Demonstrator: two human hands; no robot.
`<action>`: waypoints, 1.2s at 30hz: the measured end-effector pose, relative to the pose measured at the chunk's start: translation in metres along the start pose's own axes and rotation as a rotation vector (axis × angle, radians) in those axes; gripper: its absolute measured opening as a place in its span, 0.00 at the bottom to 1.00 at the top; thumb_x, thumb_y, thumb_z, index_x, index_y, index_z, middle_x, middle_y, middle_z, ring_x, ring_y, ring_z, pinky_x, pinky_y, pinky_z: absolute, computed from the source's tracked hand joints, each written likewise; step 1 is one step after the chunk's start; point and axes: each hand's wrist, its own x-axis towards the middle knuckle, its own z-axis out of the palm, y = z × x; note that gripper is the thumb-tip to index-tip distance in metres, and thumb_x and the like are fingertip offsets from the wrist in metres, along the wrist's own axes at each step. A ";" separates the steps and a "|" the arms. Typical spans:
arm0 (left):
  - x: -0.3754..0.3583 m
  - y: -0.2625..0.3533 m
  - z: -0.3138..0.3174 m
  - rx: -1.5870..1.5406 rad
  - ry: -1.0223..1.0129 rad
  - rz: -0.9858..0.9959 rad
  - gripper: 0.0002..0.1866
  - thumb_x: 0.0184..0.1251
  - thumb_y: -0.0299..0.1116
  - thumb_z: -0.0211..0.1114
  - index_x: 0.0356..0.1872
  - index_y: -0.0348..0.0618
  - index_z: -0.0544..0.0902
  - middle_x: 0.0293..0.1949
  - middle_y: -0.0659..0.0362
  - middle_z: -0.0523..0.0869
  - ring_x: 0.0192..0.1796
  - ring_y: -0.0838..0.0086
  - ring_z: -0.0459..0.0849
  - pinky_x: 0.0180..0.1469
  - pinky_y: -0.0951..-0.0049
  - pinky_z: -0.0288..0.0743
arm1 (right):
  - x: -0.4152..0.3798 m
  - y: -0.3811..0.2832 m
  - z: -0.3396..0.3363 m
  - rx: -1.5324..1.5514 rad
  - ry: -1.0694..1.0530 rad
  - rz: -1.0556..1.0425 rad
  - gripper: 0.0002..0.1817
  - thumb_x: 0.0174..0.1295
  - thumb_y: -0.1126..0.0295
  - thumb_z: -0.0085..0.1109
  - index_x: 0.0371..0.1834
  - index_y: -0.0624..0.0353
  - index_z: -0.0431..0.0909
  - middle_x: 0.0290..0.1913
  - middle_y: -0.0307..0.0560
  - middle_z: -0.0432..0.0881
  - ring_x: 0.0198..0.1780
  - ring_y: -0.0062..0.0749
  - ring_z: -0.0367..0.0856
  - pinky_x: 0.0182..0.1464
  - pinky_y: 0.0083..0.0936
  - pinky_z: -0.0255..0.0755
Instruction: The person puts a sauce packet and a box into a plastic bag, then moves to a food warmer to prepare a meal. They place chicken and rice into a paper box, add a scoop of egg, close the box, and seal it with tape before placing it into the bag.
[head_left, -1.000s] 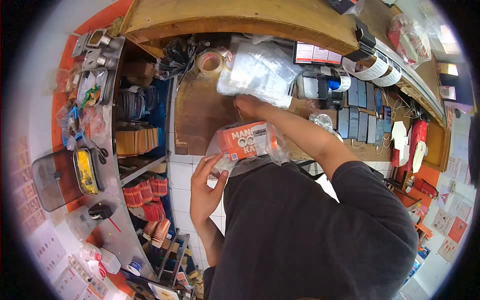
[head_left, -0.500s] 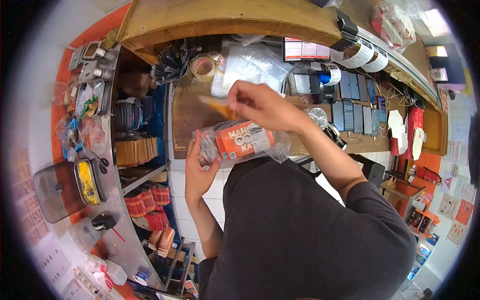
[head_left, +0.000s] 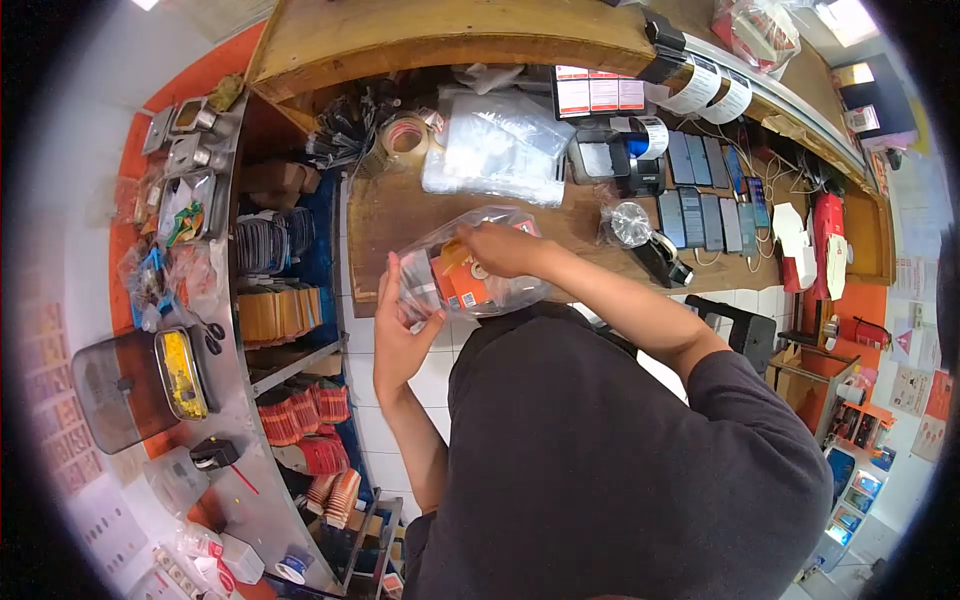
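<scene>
A clear plastic bag (head_left: 522, 296) with an orange box (head_left: 462, 284) in it is at the near edge of the wooden table. White letters and a QR code show on the box. My left hand (head_left: 408, 338) grips the bag's left side, thumb in front and fingers behind. My right hand (head_left: 500, 250) is at the bag's upper opening, over the box, and covers part of its lettering. A flat yellow-orange piece (head_left: 455, 252) shows at its fingertips; its kind cannot be made out.
Flat clear bags (head_left: 495, 150) lie behind, beside a tape roll (head_left: 405, 137). Rightward are a tape dispenser (head_left: 664, 258), several phones (head_left: 690, 215) with cables, and a label printer (head_left: 645, 172). A metal shelf (head_left: 225, 400) runs along the left; a wooden shelf (head_left: 450, 45) overhangs the table.
My right hand has moved down from above the bag to its opening, bringing the yellow-orange piece against the box. My left hand keeps its grip, and the bag's upper edge now stands more open.
</scene>
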 end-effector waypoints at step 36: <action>-0.021 -0.006 0.005 0.047 -0.032 0.053 0.45 0.58 0.18 0.66 0.77 0.32 0.53 0.71 0.49 0.65 0.62 0.70 0.76 0.54 0.74 0.77 | -0.034 0.016 -0.007 -0.550 -0.253 0.280 0.37 0.58 0.77 0.57 0.74 0.58 0.59 0.62 0.70 0.75 0.59 0.58 0.80 0.57 0.45 0.77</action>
